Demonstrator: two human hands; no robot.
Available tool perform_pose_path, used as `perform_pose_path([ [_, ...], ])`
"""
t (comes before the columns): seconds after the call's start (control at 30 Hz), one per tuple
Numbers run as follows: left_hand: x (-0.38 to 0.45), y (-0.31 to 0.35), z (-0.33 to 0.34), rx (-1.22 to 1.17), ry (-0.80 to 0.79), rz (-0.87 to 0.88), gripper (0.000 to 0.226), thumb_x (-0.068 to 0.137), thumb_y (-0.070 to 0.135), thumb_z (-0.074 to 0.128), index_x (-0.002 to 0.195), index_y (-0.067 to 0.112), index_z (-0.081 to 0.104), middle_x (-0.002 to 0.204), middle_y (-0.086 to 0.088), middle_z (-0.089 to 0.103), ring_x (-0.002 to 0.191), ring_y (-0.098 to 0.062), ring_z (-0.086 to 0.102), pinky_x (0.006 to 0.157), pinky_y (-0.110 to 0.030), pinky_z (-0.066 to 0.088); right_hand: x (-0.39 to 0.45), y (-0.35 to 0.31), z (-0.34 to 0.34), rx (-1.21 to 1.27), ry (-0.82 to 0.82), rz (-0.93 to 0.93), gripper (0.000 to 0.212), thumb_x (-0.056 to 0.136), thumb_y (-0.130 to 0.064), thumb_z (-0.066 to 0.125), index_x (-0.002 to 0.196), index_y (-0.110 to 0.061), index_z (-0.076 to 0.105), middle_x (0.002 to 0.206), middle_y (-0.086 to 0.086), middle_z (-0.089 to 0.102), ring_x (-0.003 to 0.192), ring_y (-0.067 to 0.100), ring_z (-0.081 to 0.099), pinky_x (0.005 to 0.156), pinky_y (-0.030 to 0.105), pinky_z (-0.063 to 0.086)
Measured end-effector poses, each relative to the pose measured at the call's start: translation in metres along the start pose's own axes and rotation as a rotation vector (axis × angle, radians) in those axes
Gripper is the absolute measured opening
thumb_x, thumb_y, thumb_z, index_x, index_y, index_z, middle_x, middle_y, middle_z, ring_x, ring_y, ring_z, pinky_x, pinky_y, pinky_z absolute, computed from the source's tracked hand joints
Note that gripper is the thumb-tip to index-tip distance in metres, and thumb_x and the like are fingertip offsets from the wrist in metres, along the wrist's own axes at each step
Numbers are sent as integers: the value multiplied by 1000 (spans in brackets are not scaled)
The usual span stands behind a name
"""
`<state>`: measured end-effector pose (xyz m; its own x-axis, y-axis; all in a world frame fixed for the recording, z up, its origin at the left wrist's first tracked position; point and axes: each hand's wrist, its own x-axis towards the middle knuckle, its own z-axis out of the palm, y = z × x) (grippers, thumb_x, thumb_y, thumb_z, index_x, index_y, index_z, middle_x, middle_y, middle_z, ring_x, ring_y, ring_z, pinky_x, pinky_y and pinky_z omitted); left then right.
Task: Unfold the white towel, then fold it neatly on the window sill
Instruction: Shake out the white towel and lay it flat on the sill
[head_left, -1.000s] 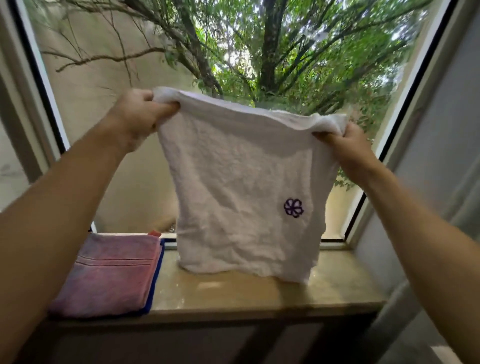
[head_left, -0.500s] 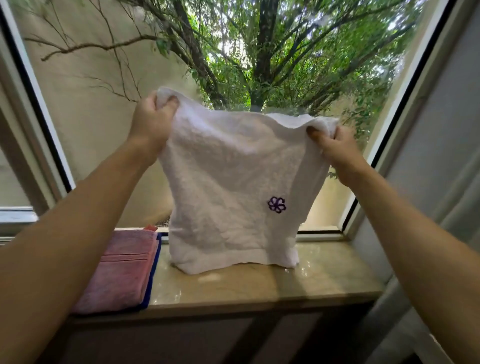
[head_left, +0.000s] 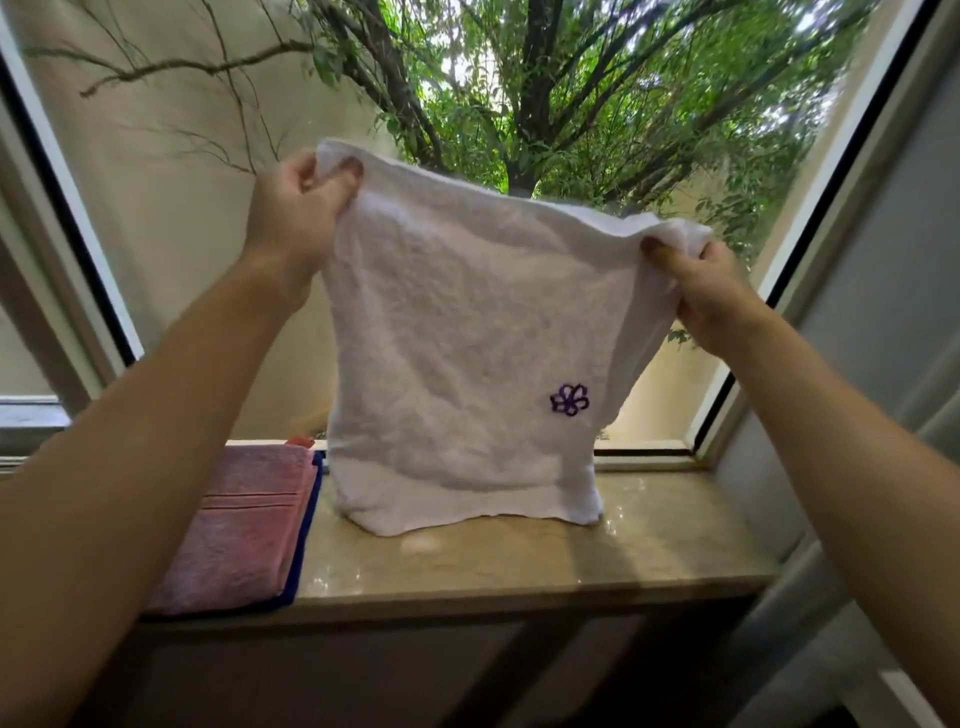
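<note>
Polished beige stone formed the window sill (head_left: 519, 566) in front of us, glossy enough to catch pale reflections along its front edge. Nearest to us, our two bare forearms reached up and forward from the lower corners of the view. On the left part of the sill lay a folded pink terry towel (head_left: 244, 530), resting on top of a dark blue cloth (head_left: 306, 540) whose edge showed along its right side and front.

Just to the right of that stack hung the white crinkled terry towel (head_left: 467, 338), spread open in one sheet and held upright in the air. Its bottom hem came down to the sill surface, or very nearly; we could not tell whether it touched. A small purple embroidered flower (head_left: 570, 399) sat in its lower right area.

Our left hand (head_left: 296, 218) was closed in a pinch on the towel's upper left corner, thumb in front and fingers behind. Our right hand (head_left: 706, 296) was likewise clamped on the upper right corner, held a little lower, so the top edge sloped down to the right.

Beyond the towel stood the large window pane (head_left: 156, 208) with its dark frame, and behind it a beige wall and a green leafy tree (head_left: 597, 93).
</note>
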<state>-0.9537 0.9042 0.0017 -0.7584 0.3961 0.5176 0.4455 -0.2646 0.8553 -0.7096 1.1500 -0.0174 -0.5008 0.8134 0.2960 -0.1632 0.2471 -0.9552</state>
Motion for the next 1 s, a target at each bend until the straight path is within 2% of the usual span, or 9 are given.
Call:
perform_pose_path([
  [0.13,12,11,1,-56,0,16,10,90,24,63,81,23,67,79,9,67,71,-6,64,70,-27,55,13,-19,0,77,33,-64,32,86,-15,71,115,-9,61,100,2,69,82,11,70,70,25,57],
  [0.3,6,-3,0,-25,18,-42,16,90,24,61,75,21,65,75,5,63,66,-7,60,66,-24,51,3,-16,2,65,3,-41,9,89,-12,67,98,-14,67,84,-4,74,74,10,72,71,29,59],
  [0.4,-7,-17,-5,-42,7,-107,15,90,24,62,76,19,65,76,1,61,73,-15,59,70,-29,49,-14,-2,-1,99,-64,31,5,91,-17,65,95,-15,68,78,-6,76,72,11,71,70,30,60],
  [0.6,-45,-35,-19,-52,-77,-239,14,93,22,60,83,17,68,82,-1,66,77,-18,62,77,-35,50,-55,20,-14,216,-81,164,39,87,-24,67,119,-3,60,102,6,71,90,17,71,74,30,59],
  [0.7,-66,-39,-26,-60,-120,-290,14,94,22,59,86,16,68,83,-5,67,73,-18,65,69,-31,54,-77,30,-22,187,-112,191,30,90,-20,63,115,-4,62,102,7,70,86,16,71,73,28,60],
  [0.77,-78,-41,-29,-35,-168,-320,15,95,22,57,88,14,68,82,-6,67,64,-14,65,58,-25,54,-91,34,-26,113,-153,227,37,87,-24,65,116,-2,64,104,10,70,86,17,71,69,28,60],
  [0.83,-89,-47,-31,26,-249,-357,17,96,21,56,89,11,68,85,-10,67,68,-18,64,55,-24,52,-102,40,-30,19,-208,281,48,78,-32,70,115,-2,64,107,13,70,86,20,72,65,28,59],
  [0.93,-108,-60,-36,147,-383,-434,18,95,20,58,91,6,68,88,-17,68,78,-23,61,62,-28,49,-117,49,-34,-86,-288,374,49,70,-36,74,106,-4,67,103,13,72,83,20,74,65,26,58],
  [1.0,-120,-70,-46,242,-576,-468,20,93,21,61,95,3,70,95,-19,73,82,-20,64,69,-32,51,-128,57,-37,-110,-380,412,47,63,-38,82,96,-7,71,93,13,74,81,20,74,64,24,58],
])
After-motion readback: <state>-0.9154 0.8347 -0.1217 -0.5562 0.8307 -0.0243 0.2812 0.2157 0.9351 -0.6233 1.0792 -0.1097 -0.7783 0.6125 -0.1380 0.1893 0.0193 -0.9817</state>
